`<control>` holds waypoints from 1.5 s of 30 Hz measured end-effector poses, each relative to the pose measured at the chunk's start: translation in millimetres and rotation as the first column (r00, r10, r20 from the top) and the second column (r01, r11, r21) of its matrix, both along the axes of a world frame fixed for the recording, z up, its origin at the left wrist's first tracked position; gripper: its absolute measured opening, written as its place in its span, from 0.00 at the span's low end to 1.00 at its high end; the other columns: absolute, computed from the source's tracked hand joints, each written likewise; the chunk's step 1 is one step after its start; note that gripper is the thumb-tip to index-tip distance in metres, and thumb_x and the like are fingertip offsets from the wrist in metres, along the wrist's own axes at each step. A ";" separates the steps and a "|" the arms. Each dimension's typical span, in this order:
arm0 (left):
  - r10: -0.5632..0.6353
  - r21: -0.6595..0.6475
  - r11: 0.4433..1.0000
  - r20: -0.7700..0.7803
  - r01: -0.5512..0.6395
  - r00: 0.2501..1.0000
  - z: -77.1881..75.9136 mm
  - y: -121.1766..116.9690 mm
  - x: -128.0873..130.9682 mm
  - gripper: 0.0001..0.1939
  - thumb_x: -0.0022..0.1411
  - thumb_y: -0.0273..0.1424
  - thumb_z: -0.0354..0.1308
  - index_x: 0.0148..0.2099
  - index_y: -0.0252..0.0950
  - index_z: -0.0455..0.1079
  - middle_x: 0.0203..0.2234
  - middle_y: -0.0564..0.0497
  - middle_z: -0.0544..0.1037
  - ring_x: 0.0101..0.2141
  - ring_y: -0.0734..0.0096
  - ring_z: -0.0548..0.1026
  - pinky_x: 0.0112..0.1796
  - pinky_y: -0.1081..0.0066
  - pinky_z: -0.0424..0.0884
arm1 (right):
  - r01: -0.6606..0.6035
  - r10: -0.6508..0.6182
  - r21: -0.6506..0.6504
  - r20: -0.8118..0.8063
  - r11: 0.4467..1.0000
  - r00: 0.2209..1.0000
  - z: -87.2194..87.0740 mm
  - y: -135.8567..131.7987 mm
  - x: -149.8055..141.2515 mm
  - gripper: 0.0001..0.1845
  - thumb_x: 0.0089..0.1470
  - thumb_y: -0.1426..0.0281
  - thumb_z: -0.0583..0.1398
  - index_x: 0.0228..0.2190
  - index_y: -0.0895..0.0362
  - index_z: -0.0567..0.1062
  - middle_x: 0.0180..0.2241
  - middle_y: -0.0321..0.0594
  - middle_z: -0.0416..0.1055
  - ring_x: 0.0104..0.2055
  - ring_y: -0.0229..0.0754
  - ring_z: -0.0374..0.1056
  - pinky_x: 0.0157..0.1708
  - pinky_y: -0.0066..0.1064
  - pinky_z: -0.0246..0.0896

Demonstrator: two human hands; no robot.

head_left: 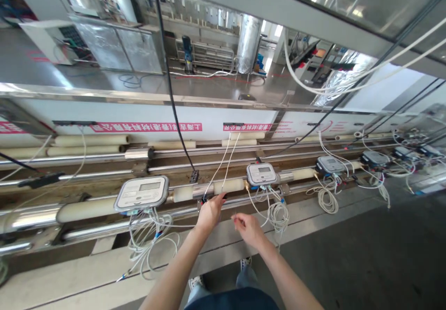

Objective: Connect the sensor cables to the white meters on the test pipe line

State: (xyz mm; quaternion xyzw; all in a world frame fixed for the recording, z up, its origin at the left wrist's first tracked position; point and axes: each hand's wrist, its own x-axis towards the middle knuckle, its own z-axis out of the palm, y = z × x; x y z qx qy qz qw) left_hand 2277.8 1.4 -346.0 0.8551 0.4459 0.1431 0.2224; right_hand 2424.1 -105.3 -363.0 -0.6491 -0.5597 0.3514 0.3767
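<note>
White wires (pixel 223 166) | left hand (pixel 210 212) grip pinching them | right hand (pixel 248 228) grip pressed together | red banner (pixel 146 127) mirrored, unreadable

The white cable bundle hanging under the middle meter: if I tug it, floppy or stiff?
Probably floppy: the white cable bundle droops in loose coils. Likely light, since thin wires alone carry it. It may snag, being tied to the meter.

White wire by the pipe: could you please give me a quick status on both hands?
Left hand at the pipe, fingers on the dark clip there. Right hand pinching a thin white wire. Coiled cable hangs just right of it.
</note>
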 end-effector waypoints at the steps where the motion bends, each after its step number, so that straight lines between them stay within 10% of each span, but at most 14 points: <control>1: 0.034 0.013 0.999 -0.014 -0.034 0.999 -1.1 -1.1 3.4 0.17 0.65 0.27 0.45 0.54 0.33 0.64 0.41 0.42 0.74 0.41 0.59 0.74 0.40 0.64 0.71 | -0.004 0.003 0.020 0.014 1.000 1.000 -0.1 -3.6 12.6 0.14 0.52 0.70 0.53 0.36 0.58 0.76 0.26 0.40 0.71 0.27 0.38 0.66 0.29 0.28 0.59; 11: 0.332 0.205 0.914 0.112 -0.349 0.937 -46.7 -85.8 54.4 0.28 0.65 0.30 0.44 0.65 0.34 0.44 0.54 0.40 0.62 0.55 0.58 0.61 0.52 0.57 0.63 | 0.082 -0.274 0.387 0.473 0.918 0.837 10.5 12.9 173.0 0.30 0.53 0.80 0.48 0.57 0.52 0.59 0.52 0.48 0.60 0.54 0.49 0.55 0.52 0.47 0.56; 21: 0.306 0.166 0.932 0.116 -0.322 0.945 -47.0 -123.6 97.2 0.25 0.65 0.29 0.42 0.64 0.34 0.47 0.55 0.41 0.62 0.56 0.62 0.61 0.52 0.58 0.64 | -0.038 -0.156 0.280 0.636 0.959 0.756 -9.2 27.9 198.4 0.43 0.43 0.88 0.46 0.59 0.50 0.55 0.59 0.47 0.50 0.61 0.56 0.43 0.52 0.50 0.55; 30: 0.221 0.082 0.962 0.325 -0.260 0.920 -30.1 -116.3 141.6 0.19 0.65 0.30 0.44 0.58 0.35 0.58 0.45 0.42 0.70 0.45 0.64 0.70 0.41 0.67 0.71 | 0.076 -0.262 0.333 0.563 0.940 0.784 -13.6 -6.0 245.4 0.33 0.49 0.82 0.47 0.58 0.58 0.57 0.54 0.50 0.57 0.57 0.48 0.52 0.55 0.45 0.55; 38: 0.093 0.074 0.989 0.352 -0.127 0.931 -32.3 -113.3 219.6 0.17 0.65 0.32 0.45 0.54 0.36 0.62 0.44 0.44 0.71 0.42 0.65 0.72 0.39 0.68 0.71 | 0.355 -0.511 0.374 0.525 0.857 0.681 -44.7 -71.9 369.7 0.29 0.51 0.79 0.48 0.56 0.60 0.57 0.50 0.51 0.61 0.53 0.48 0.56 0.53 0.46 0.57; 45: 0.055 0.189 0.976 0.282 -0.112 0.958 -61.0 -124.3 327.3 0.17 0.65 0.32 0.44 0.56 0.39 0.60 0.45 0.46 0.71 0.46 0.64 0.70 0.45 0.65 0.69 | 0.433 -0.590 0.402 0.508 0.807 0.628 -74.1 -55.4 513.6 0.30 0.49 0.80 0.48 0.56 0.61 0.58 0.53 0.54 0.56 0.56 0.51 0.52 0.54 0.49 0.54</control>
